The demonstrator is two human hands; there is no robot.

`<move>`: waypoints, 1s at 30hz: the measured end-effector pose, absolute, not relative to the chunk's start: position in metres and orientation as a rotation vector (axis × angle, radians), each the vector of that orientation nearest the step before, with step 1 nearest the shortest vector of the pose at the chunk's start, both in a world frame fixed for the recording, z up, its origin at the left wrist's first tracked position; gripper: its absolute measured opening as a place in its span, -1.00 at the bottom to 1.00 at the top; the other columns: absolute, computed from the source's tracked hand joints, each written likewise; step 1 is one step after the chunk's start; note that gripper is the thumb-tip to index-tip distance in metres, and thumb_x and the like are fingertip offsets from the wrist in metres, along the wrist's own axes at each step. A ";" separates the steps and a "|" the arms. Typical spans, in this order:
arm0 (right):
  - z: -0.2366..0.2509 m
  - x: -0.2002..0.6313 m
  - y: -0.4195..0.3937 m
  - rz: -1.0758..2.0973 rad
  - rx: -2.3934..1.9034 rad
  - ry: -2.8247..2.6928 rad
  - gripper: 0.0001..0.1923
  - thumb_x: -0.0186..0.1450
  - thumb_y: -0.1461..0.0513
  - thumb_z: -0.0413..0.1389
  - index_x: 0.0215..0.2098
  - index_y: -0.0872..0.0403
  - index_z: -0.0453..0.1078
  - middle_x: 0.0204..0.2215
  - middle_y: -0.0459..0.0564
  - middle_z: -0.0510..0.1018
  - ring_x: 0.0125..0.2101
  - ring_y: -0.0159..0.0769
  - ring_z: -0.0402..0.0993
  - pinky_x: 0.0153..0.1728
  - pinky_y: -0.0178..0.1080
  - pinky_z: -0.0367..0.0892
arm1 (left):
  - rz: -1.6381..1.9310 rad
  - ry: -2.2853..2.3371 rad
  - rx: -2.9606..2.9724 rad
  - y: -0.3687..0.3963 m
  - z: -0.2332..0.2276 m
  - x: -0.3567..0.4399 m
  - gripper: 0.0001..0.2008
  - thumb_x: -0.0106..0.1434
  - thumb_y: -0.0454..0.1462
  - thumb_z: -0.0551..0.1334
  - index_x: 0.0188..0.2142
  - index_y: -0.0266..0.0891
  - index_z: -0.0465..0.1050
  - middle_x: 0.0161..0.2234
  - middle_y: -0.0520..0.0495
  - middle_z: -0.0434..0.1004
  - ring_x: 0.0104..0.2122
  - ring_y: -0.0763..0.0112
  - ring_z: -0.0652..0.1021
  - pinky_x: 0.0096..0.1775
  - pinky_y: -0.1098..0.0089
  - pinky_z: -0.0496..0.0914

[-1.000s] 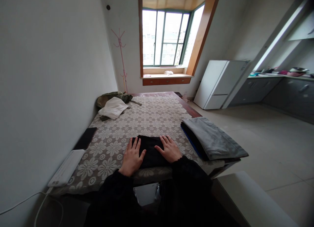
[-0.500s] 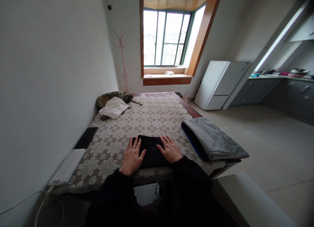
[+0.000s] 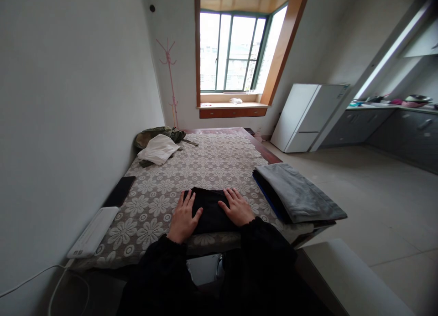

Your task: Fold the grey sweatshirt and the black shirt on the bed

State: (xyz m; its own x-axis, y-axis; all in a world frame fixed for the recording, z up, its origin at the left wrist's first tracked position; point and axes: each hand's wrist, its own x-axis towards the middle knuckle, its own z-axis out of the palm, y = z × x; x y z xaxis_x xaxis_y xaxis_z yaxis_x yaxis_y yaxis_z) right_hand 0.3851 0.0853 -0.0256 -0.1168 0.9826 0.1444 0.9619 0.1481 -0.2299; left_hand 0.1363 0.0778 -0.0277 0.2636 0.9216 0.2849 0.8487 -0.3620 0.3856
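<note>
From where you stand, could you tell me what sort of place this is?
Probably a small one-room flat: a lace-covered wooden table carrying folded clothes, such as the grey folded garment, shares the room with a white fridge and grey kitchen cabinets under a cluttered worktop.

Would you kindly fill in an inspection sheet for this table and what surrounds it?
Surface: table under a floral lace cloth.
Job's things: folded black garment at the near edge.
Clutter: grey folded stack on the right; white cloth on a green garment at far left; dark phone; white device.
Hands: left hand and right hand flat on the black garment, fingers spread.
Cables: white cable from the white device.
Surroundings: window, pink coat stand, white fridge, kitchen counter.
</note>
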 end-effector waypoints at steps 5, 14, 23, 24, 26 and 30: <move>-0.025 0.386 0.085 0.120 -1.892 -2.167 -0.27 0.48 -0.12 -0.17 0.44 0.14 0.13 0.40 0.07 0.23 0.45 -0.06 -0.11 0.38 -0.05 -0.03 | 0.752 1.759 2.318 0.077 -0.030 0.137 -0.33 0.43 0.00 0.07 0.40 -0.28 0.13 0.45 -0.20 0.06 0.46 0.04 -0.08 0.38 -0.01 0.05; -0.025 0.387 0.084 0.130 -1.861 -2.140 -0.34 0.50 -0.04 -0.17 0.43 0.14 0.15 0.39 0.05 0.26 0.44 -0.08 -0.08 0.38 -0.06 -0.01 | 0.860 2.037 2.154 0.074 -0.039 0.138 -0.18 0.42 0.07 0.06 0.46 -0.39 -0.12 0.44 -0.45 -0.01 0.44 -0.10 0.00 0.36 -0.16 0.01; -0.028 0.388 0.084 0.134 -1.842 -2.132 -0.34 0.49 -0.03 -0.15 0.42 0.12 0.16 0.39 0.06 0.25 0.44 -0.04 -0.07 0.39 -0.03 -0.02 | 0.766 2.064 2.178 0.070 -0.037 0.137 -0.17 0.43 0.09 0.00 0.46 -0.44 -0.12 0.42 -0.48 0.06 0.43 -0.12 0.03 0.37 -0.12 -0.02; -0.028 0.388 0.084 0.137 -1.842 -2.129 -0.34 0.49 -0.03 -0.15 0.42 0.13 0.16 0.39 0.06 0.25 0.44 -0.04 -0.07 0.39 -0.03 -0.01 | 0.765 2.060 2.176 0.070 -0.036 0.137 -0.17 0.43 0.09 -0.01 0.46 -0.45 -0.12 0.41 -0.48 0.07 0.43 -0.12 0.03 0.37 -0.12 -0.01; -0.028 0.388 0.084 0.143 -1.845 -2.122 -0.34 0.49 -0.03 -0.15 0.42 0.14 0.16 0.40 0.07 0.24 0.44 -0.04 -0.08 0.39 -0.03 -0.01 | 0.764 2.049 2.167 0.070 -0.035 0.136 -0.17 0.44 0.08 -0.02 0.45 -0.49 -0.12 0.40 -0.49 0.10 0.43 -0.11 0.03 0.37 -0.11 -0.01; -0.028 0.388 0.084 0.153 -1.853 -2.115 -0.34 0.49 -0.03 -0.14 0.42 0.15 0.16 0.40 0.06 0.23 0.45 -0.05 -0.11 0.39 -0.04 -0.01 | 0.794 2.008 2.145 0.070 -0.035 0.135 -0.18 0.45 0.06 -0.01 0.44 -0.51 -0.14 0.39 -0.48 0.12 0.43 -0.07 0.06 0.37 -0.09 0.01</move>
